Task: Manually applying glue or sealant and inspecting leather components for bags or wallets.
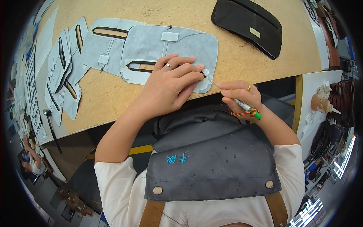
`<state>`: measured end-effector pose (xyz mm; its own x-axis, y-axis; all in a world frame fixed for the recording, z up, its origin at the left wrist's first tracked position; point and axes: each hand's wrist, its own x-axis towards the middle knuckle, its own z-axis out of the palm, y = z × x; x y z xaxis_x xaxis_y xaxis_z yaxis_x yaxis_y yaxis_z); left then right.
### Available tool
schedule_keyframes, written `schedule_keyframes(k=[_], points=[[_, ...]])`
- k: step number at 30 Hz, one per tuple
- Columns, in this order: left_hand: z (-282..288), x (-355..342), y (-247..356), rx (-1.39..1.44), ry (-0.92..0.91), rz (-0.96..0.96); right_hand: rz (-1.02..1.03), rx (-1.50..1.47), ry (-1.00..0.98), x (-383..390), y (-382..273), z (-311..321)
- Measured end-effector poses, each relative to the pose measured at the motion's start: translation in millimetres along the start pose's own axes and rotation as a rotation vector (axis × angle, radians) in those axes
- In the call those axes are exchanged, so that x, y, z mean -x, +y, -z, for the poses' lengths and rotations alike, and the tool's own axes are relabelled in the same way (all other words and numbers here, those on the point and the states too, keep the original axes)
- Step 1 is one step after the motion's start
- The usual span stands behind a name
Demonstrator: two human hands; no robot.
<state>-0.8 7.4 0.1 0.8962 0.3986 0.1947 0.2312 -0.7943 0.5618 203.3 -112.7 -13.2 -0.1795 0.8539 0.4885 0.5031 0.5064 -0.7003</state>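
Observation:
A pale grey-backed panel [145, 41] with a black-edged slot lies at the table's near edge. My left hand [172, 81] rests on it, fingers spread over the slot's right part and the thumb tucked below; what lies under the palm is hidden. My right hand [242, 94] grips a slim pen-like tool [242, 104] with a green end and an orange-and-black cord. Its thin pointed tip reaches the panel's lower right corner, near the slot's end. A small white patch [170, 36] sits on the panel's upper half.
Another slotted panel [90, 49] lies partly under this one. Several similar pieces [60, 56] overlap at the left, near a black-handled hammer-like tool [53, 128]. A dark finished panel [245, 24] lies at the far right. A glue bottle [323, 102] stands beyond the table's right side.

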Motion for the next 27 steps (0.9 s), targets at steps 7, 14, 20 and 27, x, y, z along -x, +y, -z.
schedule_keyframes(k=[7,14,20,27], points=[[-1.6,4.7,2.6,-0.013,0.031,-0.040,-0.163,-0.023,0.027,-7.6,-7.9,-1.4],[-6.1,6.1,3.9,-0.003,0.070,-0.008,-0.229,-0.043,-0.008,-12.5,-9.9,-3.0],[-5.1,5.4,4.7,-0.053,0.052,-0.033,-0.246,-0.055,-0.016,-15.3,-9.1,-0.7],[-2.1,3.9,7.3,-0.079,0.022,-0.024,-0.362,-0.148,-0.047,-27.5,5.4,9.3]])
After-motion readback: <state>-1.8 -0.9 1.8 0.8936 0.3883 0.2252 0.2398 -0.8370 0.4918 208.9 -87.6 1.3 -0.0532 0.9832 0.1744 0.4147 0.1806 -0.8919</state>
